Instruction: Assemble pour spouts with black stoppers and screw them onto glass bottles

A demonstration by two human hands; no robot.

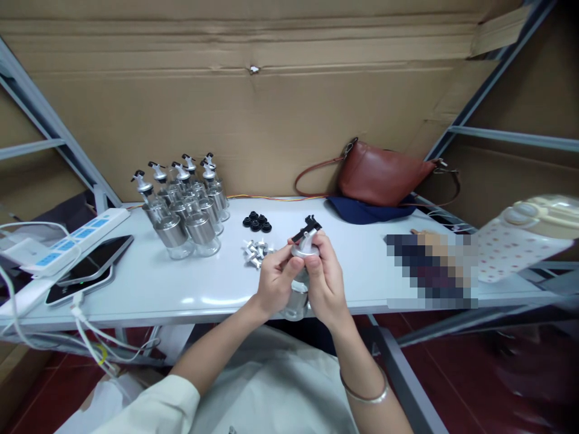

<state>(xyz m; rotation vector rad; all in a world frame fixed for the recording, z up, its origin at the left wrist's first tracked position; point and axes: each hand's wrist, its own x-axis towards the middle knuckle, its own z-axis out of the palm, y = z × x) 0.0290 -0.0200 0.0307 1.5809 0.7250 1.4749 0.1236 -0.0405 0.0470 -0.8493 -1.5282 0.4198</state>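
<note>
Both my hands close round the silver pour spout (pixel 307 243) on top of a glass bottle (pixel 296 299) at the table's front edge. My left hand (pixel 277 278) grips the spout's collar from the left, thumb at the front. From the right, my right hand (pixel 326 278) holds the same collar, thumb beside the other one. A black flip lever (pixel 304 232) sticks up above my fingers. Beyond my left hand lie several silver spout pieces (pixel 257 253) and a cluster of black stoppers (pixel 257 222). The bottle's upper part is partly hidden by my hands.
Several glass bottles with steel bands and spouts (pixel 187 208) stand at the back left. A power strip (pixel 76 241) and a phone (pixel 96 259) lie at far left. A brown bag (pixel 384 175) rests on a blue cap (pixel 362 211); a dotted white container (pixel 515 241) is at right.
</note>
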